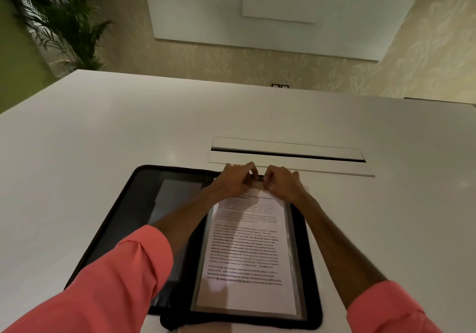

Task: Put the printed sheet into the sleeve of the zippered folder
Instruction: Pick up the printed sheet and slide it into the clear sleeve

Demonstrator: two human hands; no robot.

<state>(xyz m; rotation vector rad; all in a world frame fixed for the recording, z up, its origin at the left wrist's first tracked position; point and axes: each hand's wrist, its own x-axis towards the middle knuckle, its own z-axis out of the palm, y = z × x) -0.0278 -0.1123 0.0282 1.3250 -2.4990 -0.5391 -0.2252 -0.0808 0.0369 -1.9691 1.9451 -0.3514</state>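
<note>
**Sheet position relative to both grips, far edge of folder**

Zippered folder (180, 235) lies open flat on the white bench (103, 132), its black border showing all round. Printed sheet (247, 250) rests on the right-hand half, long axis running away from the person, text lines crossing it. A clear sleeve (292, 250) shows as a glossy margin along the sheet's right side and near end; the sheet appears to lie largely within it, though whether its far end is fully under the film cannot be told.

Left hand (231, 180) and right hand (282, 183) meet at the far end of the sheet, just short of the folder's far edge. Each grip is closed to a pinch, fingers curled in, thumbs toward each other, on a thin edge at that end. Whether that edge is the sleeve mouth, the top of the sheet, or both is hidden by the fingers. A small dark item sits between the two grips; not identified.

Governing relation: the whole sheet extends from the grips back toward the person, along its long axis. Both hands are equally close to the far end, one on each side of the centre line. Judgement: any remaining seating runs toward the person along that axis. Uneven pull from one side could skew or crease the paper.

Orange sleeves (123, 276) cover both forearms. A slotted hatch (286, 152) is set into the bench just beyond the hands.
</note>
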